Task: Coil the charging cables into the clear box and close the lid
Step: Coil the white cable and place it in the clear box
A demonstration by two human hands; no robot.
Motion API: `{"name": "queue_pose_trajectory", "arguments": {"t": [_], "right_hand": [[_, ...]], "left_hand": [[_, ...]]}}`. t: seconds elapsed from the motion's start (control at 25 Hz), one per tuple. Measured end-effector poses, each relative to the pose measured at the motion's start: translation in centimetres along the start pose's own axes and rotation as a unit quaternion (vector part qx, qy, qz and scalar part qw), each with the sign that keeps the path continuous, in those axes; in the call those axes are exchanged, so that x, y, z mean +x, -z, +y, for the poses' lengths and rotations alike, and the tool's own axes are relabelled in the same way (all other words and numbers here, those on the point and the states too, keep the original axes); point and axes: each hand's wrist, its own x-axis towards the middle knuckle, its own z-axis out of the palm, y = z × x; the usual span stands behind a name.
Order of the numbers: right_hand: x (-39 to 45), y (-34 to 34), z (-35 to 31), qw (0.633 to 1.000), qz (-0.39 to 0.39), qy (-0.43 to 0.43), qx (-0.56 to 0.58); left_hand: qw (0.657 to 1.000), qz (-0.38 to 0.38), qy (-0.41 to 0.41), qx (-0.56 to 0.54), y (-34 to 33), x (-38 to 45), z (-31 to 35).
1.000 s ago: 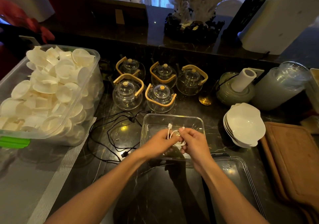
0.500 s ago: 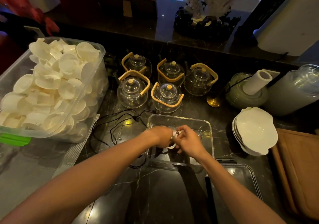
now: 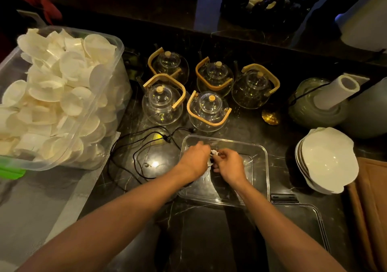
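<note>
The clear box sits open on the dark marble counter. Over its inside, my left hand and my right hand meet, both closed on a small white cable bunched between the fingers. Most of that cable is hidden by my fingers. A black cable lies loose on the counter left of the box, one end running behind my left wrist. The clear lid with a dark latch lies flat at the box's near right.
A large plastic tub of white shell-like discs stands at left. Several glass teapots with wooden handles stand just behind the box. Stacked white bowls, a wooden board and a paper roll are at right.
My hands have lowered from above the box down into it with the white cable, which is now more bunched. The view has tilted down and closer.
</note>
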Motion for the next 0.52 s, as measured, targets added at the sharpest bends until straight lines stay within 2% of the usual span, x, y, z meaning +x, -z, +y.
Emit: {"name": "queue_pose_trajectory", "arguments": {"t": [0.12, 0.28, 0.4, 0.52], "right_hand": [[-0.1, -1.0, -0.1, 0.999, 0.023, 0.017, -0.023], [-0.5, -1.8, -0.5, 0.993, 0.027, 0.070, -0.093], [-0.9, -1.8, -0.7, 0.995, 0.023, 0.053, -0.082], [-1.3, -1.4, -0.6, 0.996, 0.005, 0.045, -0.073]], "left_hand": [[0.998, 0.019, -0.003, 0.062, 0.1, -0.8, 0.0], [0.990, -0.003, -0.013, 0.138, 0.6, -0.8, 0.1], [0.982, -0.023, -0.024, 0.185, 0.6, -0.7, 0.1], [0.983, -0.007, -0.039, 0.180, 0.8, -1.1, 0.0]]}}
